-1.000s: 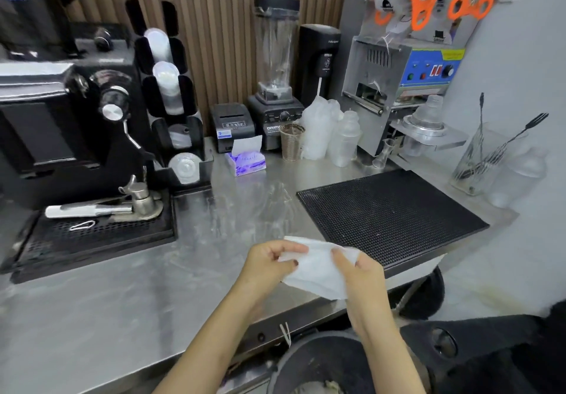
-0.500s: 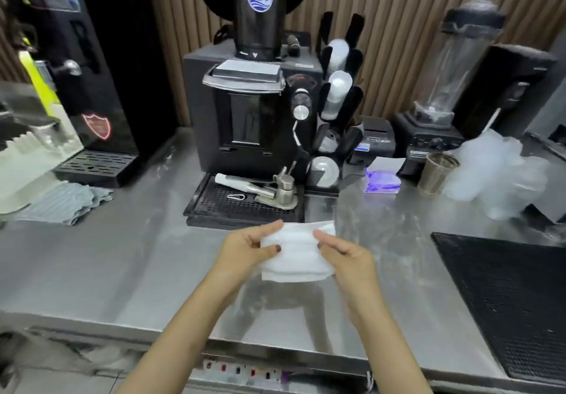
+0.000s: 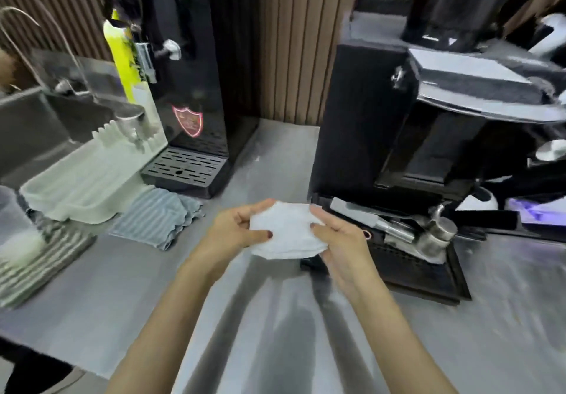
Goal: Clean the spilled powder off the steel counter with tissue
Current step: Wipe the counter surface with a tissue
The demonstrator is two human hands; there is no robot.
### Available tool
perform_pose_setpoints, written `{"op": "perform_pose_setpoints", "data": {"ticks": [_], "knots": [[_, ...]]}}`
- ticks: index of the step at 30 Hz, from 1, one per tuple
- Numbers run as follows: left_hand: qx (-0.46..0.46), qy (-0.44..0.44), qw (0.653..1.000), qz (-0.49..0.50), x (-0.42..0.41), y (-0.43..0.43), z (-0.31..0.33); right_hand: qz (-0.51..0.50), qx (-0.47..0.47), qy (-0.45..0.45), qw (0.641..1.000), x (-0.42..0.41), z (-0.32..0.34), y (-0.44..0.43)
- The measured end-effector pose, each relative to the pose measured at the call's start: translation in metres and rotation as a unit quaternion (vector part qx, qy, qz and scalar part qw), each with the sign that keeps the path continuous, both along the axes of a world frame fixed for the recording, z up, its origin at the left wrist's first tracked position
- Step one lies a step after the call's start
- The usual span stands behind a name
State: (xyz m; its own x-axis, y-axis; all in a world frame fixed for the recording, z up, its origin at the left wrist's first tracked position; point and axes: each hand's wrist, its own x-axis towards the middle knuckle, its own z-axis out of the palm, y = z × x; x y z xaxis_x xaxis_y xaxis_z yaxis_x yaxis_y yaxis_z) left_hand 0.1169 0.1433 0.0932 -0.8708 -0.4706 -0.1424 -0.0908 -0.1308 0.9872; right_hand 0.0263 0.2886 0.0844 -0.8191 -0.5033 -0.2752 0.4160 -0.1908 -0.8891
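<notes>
Steel counter point(image 3: 122, 301), grey, streaked with reflections, frame blurred. At the back left stands a tall black dispenser point(image 3: 190, 87), its slotted drip tray point(image 3: 183, 170) facing forward. Just in front of that, a crumpled blue-grey striped cloth point(image 3: 156, 219) lies flat. Left of the cloth, a pale green draining tray point(image 3: 82, 185) sits partly on a striped mat point(image 3: 39, 259). At the right stands a black coffee machine point(image 3: 367, 118) on its own grated base point(image 3: 413, 271).

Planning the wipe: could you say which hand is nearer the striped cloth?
Left: the left hand is right of the cloth; the right hand lies farther right. Both hold the tissue.
</notes>
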Motion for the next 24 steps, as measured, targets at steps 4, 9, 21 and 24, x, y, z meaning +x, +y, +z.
{"op": "perform_pose_setpoints", "data": {"ticks": [4,9,21,24], "knots": [[-0.007,-0.008,1.0,-0.02,-0.026,-0.063,-0.011,-0.044,-0.022,-0.008,0.999,-0.02,-0.011,-0.062],[-0.003,-0.022,1.0,-0.008,-0.049,-0.103,-0.028,-0.007,-0.004,-0.042,0.999,-0.044,-0.022,-0.106],[-0.147,-0.035,0.986,0.064,-0.088,-0.141,-0.074,0.037,0.114,-0.077,0.99,-0.105,-0.024,-0.157],[-0.416,-0.099,0.904,0.011,-0.093,-0.15,-0.108,-0.126,0.132,0.082,0.98,-0.124,-0.027,-0.173]]}}
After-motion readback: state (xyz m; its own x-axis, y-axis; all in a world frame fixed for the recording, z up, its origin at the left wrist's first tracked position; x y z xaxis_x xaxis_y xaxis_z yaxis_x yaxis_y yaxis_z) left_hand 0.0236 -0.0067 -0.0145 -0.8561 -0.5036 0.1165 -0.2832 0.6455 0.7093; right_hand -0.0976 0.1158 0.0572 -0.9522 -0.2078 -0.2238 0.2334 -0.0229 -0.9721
